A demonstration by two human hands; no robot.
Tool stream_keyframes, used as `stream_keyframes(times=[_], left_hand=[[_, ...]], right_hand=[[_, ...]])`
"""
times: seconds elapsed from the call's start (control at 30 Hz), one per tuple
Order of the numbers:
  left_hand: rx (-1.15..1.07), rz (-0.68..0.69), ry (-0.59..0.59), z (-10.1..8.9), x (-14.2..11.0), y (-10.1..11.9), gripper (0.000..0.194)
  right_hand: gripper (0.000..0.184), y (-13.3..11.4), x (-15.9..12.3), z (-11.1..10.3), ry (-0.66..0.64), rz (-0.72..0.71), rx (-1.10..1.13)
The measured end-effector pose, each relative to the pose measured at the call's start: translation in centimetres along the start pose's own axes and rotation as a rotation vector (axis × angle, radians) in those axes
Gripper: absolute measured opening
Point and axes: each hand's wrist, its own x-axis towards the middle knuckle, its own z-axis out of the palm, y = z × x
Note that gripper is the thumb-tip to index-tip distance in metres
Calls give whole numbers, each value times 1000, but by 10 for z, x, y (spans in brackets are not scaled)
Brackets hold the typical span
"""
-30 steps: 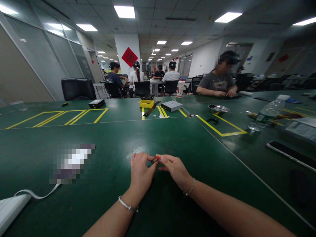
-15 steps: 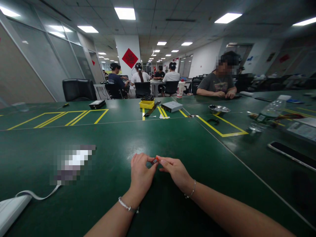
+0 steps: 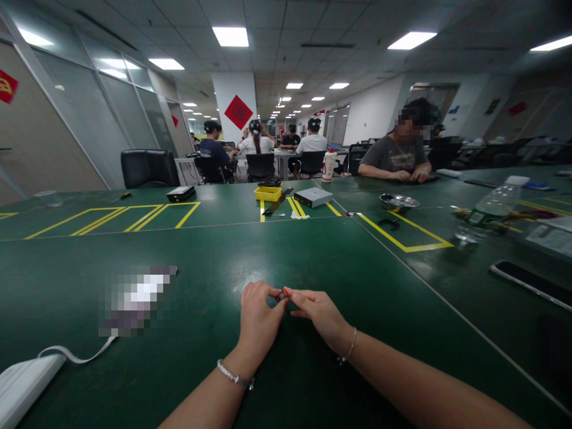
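Over the green table (image 3: pixel 214 357), my two hands meet around a small object with orange-red and dark parts (image 3: pixel 282 295); it is too small to name. My left hand (image 3: pixel 259 313) pinches its left side between thumb and fingers. From the other side, the thumb and fingertips of my right hand (image 3: pixel 320 313) close on its orange-red end. Fingers hide much of the piece.
A blurred-out device (image 3: pixel 140 298) on a white cable lies left. Across the table stand a yellow tray (image 3: pixel 268 194), a grey box (image 3: pixel 313 196), a metal bowl (image 3: pixel 399 202) and a water bottle (image 3: pixel 489 211). A phone (image 3: pixel 534 285) lies right; a person (image 3: pixel 395 152) sits opposite.
The whole view has shifted slightly, so everything appears a little lower and further right. Both hands keep their hold on the small piece, with little visible change in their pose.
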Motion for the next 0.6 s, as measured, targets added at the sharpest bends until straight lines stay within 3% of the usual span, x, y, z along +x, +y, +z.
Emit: stream_keyframes(times=[0.2, 0.4, 0.5, 0.6], left_hand=[[24, -4, -28, 0, 0, 3, 13], [-7, -1, -140, 4, -3, 5, 14], [-2, -77, -170, 8, -5, 0, 28], [-10, -101, -207, 10, -5, -5, 31]], right_hand=[[39, 0, 1, 1, 40, -8, -45], [23, -3, 13, -8, 102, -70, -139], [25, -15, 25, -42, 242, -149, -293], [28, -29, 32, -104, 584, -248, -545]])
